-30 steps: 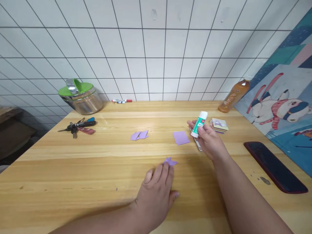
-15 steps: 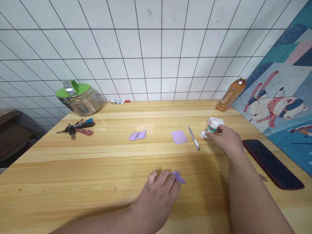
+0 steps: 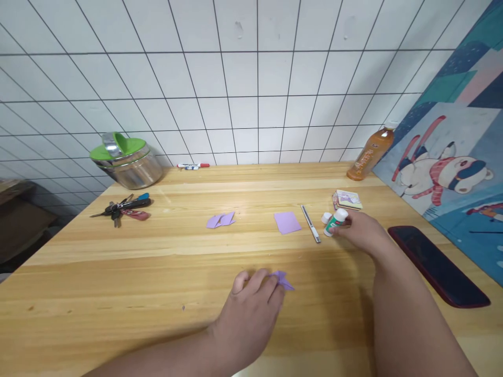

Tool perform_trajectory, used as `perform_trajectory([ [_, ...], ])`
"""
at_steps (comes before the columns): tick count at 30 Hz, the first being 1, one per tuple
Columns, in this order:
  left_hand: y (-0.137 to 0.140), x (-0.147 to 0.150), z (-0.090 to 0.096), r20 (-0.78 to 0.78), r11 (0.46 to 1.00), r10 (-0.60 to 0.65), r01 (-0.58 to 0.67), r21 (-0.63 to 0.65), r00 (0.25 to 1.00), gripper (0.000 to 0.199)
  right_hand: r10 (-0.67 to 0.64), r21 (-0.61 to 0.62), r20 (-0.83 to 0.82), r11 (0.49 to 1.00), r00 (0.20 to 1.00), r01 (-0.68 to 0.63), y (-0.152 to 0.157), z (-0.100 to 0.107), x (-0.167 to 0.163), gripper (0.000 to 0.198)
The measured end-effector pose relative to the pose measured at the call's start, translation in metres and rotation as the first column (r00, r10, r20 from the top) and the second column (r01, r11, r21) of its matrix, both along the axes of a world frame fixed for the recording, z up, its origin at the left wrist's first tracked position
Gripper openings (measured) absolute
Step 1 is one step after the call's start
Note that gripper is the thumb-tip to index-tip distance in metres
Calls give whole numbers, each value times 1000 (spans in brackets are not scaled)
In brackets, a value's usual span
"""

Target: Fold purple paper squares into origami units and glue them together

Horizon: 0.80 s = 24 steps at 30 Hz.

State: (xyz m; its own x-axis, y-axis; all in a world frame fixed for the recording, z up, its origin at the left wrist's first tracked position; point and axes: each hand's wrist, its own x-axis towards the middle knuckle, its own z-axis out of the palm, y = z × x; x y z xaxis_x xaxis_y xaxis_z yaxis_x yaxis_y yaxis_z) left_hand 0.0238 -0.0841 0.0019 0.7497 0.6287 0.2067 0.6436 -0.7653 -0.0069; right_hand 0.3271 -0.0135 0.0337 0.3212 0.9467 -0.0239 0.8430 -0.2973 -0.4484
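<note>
My left hand (image 3: 251,309) rests on the table near its front, fingers bent together and pressed over a small folded purple paper (image 3: 282,279). Pointed tips of that paper stick out past the fingertips; the rest is hidden under them. Farther right, my right hand (image 3: 363,230) is closed round a green-and-white glue stick (image 3: 335,224), held tilted at the tabletop. A small white cap (image 3: 326,217) sits just left of the glue stick. Left of these lie a utility knife (image 3: 310,223) and a flat purple paper square (image 3: 287,222).
Folded purple pieces (image 3: 221,220) lie mid-table. A small patterned pad (image 3: 348,199) is behind my right hand, a dark phone (image 3: 438,267) beside my forearm. Around the edges are a tea bottle (image 3: 371,154), markers (image 3: 193,166), a lidded steel pot (image 3: 137,167) and keys (image 3: 118,209).
My right hand has brought the glue stick down and toward me, away from the pad to beside the cap. My left hand stays on the folded paper, with only a slight shift in view.
</note>
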Motion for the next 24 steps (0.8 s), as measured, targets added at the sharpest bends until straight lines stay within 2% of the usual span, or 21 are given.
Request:
perform_trajectory([
  [3, 2, -1, -1, 10, 1000, -2, 2, 8, 1000, 30, -46, -19, 68, 999, 997, 47, 4, -4, -4, 24],
  [7, 5, -5, -3, 24, 998, -38, 37, 47, 999, 33, -69, -30, 74, 997, 995, 71, 5, -4, -4, 30],
  [10, 7, -5, -6, 42, 995, -48, 44, 88, 998, 31, -63, -11, 90, 998, 994, 64, -5, 6, -1, 47],
  [12, 6, -4, -7, 60, 992, -48, 41, 117, 997, 27, -126, 41, 146, 992, 981, 121, -16, 18, -3, 60],
  [14, 6, -3, -6, 106, 991, -34, 20, 134, 994, 22, -217, 164, 166, 968, 962, 190, -26, 32, -12, 54],
  [15, 7, -2, -4, 140, 991, -25, 6, 137, 990, 20, -205, 200, 130, 964, 970, 177, -29, 37, -19, 46],
  [18, 19, -9, 7, 259, 993, 9, -38, 109, 966, 19, -40, 203, 63, 979, 997, 26, -29, 41, -45, 26],
  [20, 37, -19, 16, 263, 992, 122, -128, 6, 957, 19, 44, 231, 61, 971, 997, -57, -21, 35, -60, 16],
  [21, 49, -26, 19, 289, 979, 195, -204, 3, 937, 19, 78, 232, 56, 969, 995, -89, -17, 30, -66, 13],
  [24, 87, -47, 19, 289, 881, 452, -473, 3, 844, 25, 190, 224, 52, 954, 980, -197, -8, 17, -74, 10],
])
